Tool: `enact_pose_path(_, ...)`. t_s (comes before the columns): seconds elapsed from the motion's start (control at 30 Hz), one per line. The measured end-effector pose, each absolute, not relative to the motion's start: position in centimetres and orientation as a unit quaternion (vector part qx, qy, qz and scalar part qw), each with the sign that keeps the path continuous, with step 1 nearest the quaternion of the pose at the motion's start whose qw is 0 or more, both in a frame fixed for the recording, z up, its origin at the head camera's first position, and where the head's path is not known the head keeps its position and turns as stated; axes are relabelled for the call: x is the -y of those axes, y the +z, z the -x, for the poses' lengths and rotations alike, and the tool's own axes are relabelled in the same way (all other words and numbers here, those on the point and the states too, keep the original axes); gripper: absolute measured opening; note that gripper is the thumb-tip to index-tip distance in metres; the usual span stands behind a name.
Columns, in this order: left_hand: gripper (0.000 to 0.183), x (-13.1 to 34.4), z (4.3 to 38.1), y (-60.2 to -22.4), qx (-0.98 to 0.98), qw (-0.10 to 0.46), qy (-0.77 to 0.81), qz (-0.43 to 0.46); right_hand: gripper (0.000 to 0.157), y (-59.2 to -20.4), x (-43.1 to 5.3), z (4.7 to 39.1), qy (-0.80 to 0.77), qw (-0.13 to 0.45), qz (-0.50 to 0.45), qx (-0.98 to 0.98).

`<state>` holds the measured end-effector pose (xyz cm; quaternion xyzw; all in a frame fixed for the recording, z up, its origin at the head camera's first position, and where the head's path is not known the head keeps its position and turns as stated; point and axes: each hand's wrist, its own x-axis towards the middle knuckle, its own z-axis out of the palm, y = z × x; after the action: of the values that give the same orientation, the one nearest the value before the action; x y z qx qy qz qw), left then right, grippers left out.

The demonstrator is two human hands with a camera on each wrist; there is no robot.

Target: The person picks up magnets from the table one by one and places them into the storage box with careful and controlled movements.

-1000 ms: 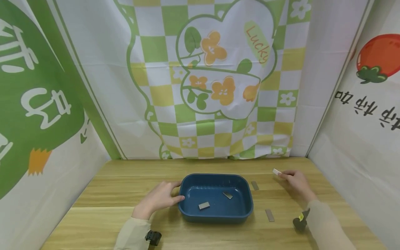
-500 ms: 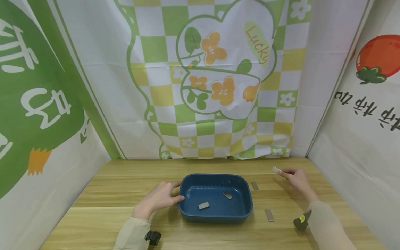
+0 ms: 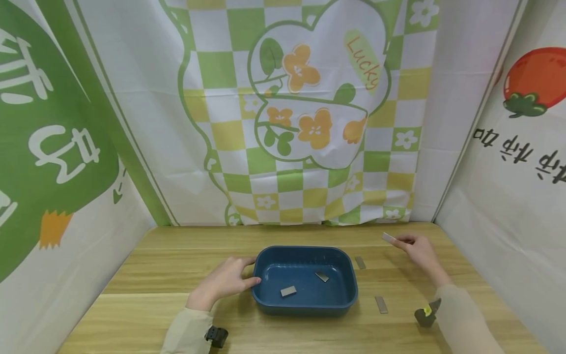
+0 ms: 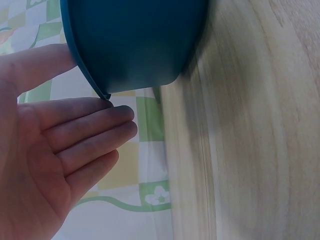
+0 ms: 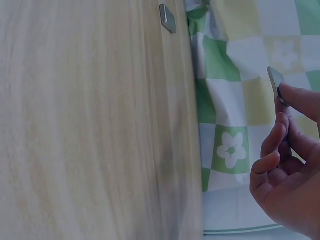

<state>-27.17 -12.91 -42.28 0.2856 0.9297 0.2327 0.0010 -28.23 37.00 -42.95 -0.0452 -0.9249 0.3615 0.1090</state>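
Observation:
A dark blue rectangular tub [image 3: 305, 310] stands on the wooden table, with two small grey metal blocks in it: one block [image 3: 288, 291] near its front left, another block [image 3: 322, 277] further right. At the tub's left end, my left hand [image 3: 225, 281] touches the rim; in the left wrist view its fingers [image 4: 90, 120] are straight. My right hand [image 3: 420, 253] pinches a thin flat metal block [image 3: 388, 238] between thumb and index finger, held above the table to the right of the tub. The other fingers curl loosely in the right wrist view.
Two more grey metal blocks lie on the table right of the tub: a farther block [image 3: 360, 262] and a nearer block [image 3: 381, 304]. A checkered cloth [image 3: 309, 196] hangs behind the table's back edge. Printed white curtains flank both sides.
My right hand has risen slightly and shifted a little left with the metal block pinched in it. The left hand and the tub have stayed in place.

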Motion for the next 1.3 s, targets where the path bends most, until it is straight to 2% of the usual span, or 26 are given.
enact_pose_path(0.47,0.055,12.8,27.1,-42.1,-0.93,0.0,0.233,-0.283,0.05,-41.7,-35.9,27.8,0.367,0.11,0.034,0.923)
enact_pose_path(1.3,0.054,12.8,27.2,-42.1,-0.93,-0.005,0.235,-0.283,0.038,-41.4,-34.4,28.2,0.362,0.129,-0.005,0.923)
